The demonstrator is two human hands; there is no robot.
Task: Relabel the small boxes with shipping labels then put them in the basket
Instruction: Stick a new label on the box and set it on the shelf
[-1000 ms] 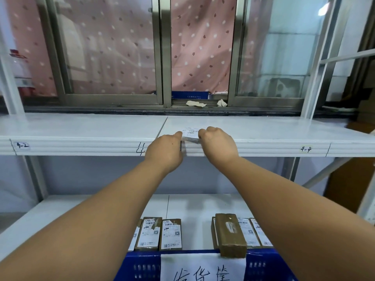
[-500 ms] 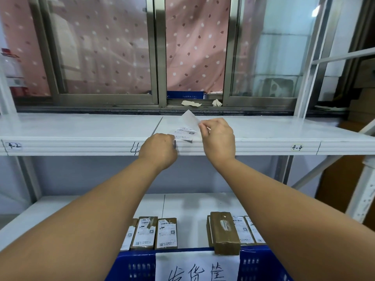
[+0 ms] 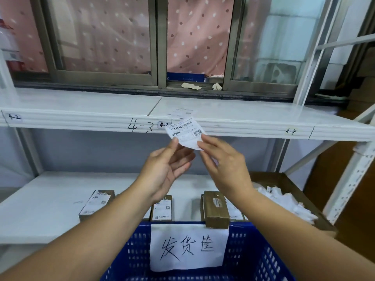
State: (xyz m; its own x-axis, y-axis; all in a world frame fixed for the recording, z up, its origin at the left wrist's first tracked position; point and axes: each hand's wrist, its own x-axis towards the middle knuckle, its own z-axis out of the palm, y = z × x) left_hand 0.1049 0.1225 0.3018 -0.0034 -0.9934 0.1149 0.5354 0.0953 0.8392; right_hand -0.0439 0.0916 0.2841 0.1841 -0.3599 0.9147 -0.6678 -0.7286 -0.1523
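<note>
A white shipping label (image 3: 185, 132) with barcodes is held up in front of the upper shelf edge. My left hand (image 3: 165, 169) pinches its lower left corner and my right hand (image 3: 224, 167) pinches its lower right side. More labels (image 3: 180, 112) lie on the upper shelf behind it. Several small brown boxes rest on the lower shelf: one at the left (image 3: 96, 204), one in the middle (image 3: 162, 208), and one without a label (image 3: 216, 209) leaning at the blue basket's (image 3: 263, 258) far rim.
The basket carries a white handwritten paper sign (image 3: 188, 247). A brown cardboard box of crumpled white paper (image 3: 288, 201) stands at the right on the lower shelf (image 3: 40, 199). The upper shelf (image 3: 81, 110) runs below a window. A white rack post (image 3: 349, 187) slants at the right.
Both hands have come down and back from the upper shelf with one label lifted off the pile. The view has tilted lower, showing more of the basket.
</note>
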